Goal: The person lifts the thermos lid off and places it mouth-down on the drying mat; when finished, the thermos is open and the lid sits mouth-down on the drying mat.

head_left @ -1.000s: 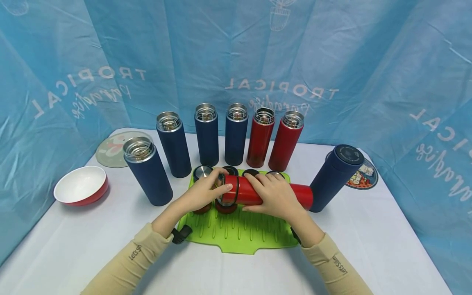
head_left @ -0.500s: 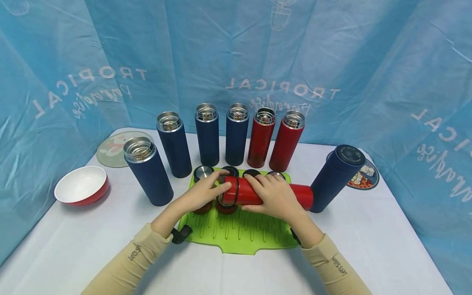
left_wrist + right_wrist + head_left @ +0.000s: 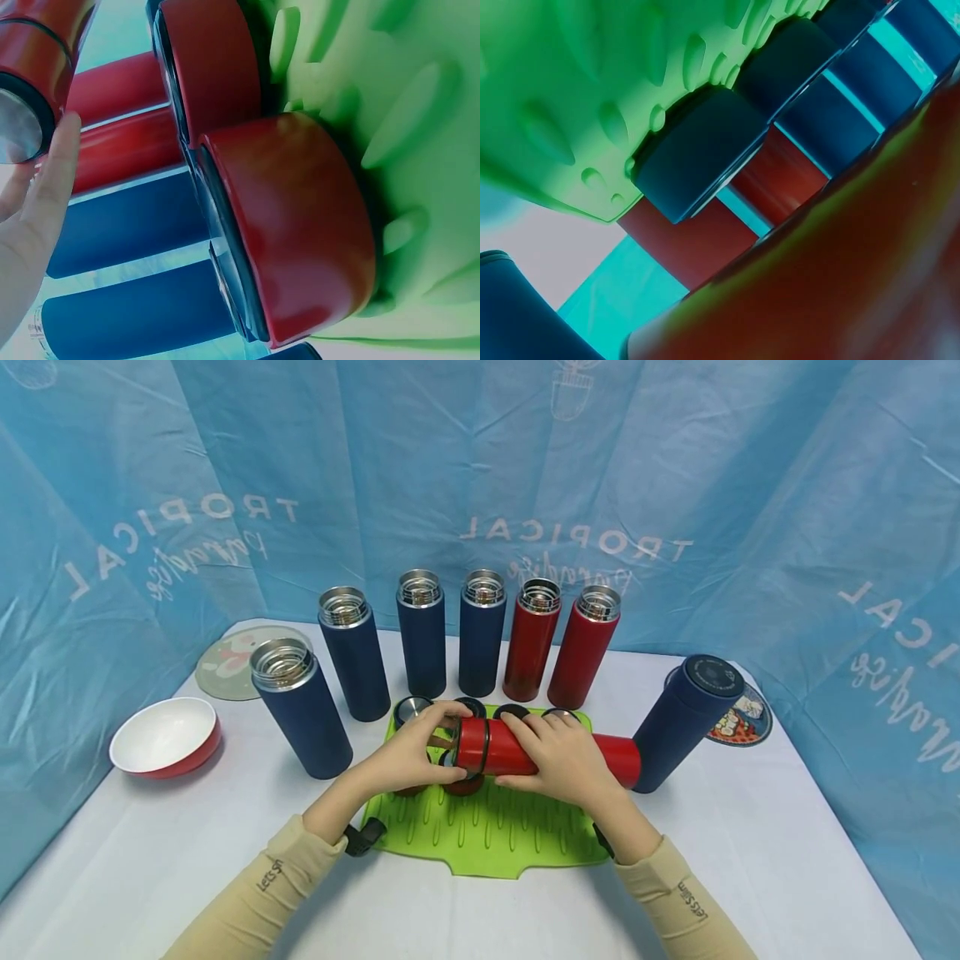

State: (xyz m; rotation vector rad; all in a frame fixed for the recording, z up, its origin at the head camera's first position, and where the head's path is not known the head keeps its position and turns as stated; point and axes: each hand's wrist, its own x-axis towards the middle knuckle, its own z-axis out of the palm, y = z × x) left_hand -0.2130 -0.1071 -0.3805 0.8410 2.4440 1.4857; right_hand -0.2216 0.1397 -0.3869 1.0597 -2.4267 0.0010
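Note:
A red thermos bottle (image 3: 525,747) lies sideways above the green mat (image 3: 487,835), its lid end to the left. My right hand (image 3: 558,752) grips its body from above. At the left end, my left hand (image 3: 412,756) pinches the red lid (image 3: 472,743) between thumb and fingers; a thin dark ring separates lid and body. In the left wrist view, the lid's silver disc (image 3: 19,131) shows beside the fingers. Below the bottle, red lids (image 3: 300,225) stand on the mat. Dark lids (image 3: 701,146) appear in the right wrist view, with the bottle filling the lower right.
Uncapped navy bottles (image 3: 300,718) and red bottles (image 3: 581,652) stand in an arc behind the mat. A navy bottle (image 3: 682,727) with a dark printed disc on top is at the right. A red-and-white bowl (image 3: 168,735) and round mat (image 3: 232,668) sit left; a patterned plate (image 3: 738,722) lies right.
My left hand's fingers and thumb have shifted round the lid, the thumb now lower. The bottle has moved very slightly right. My right hand keeps its grip on the body.

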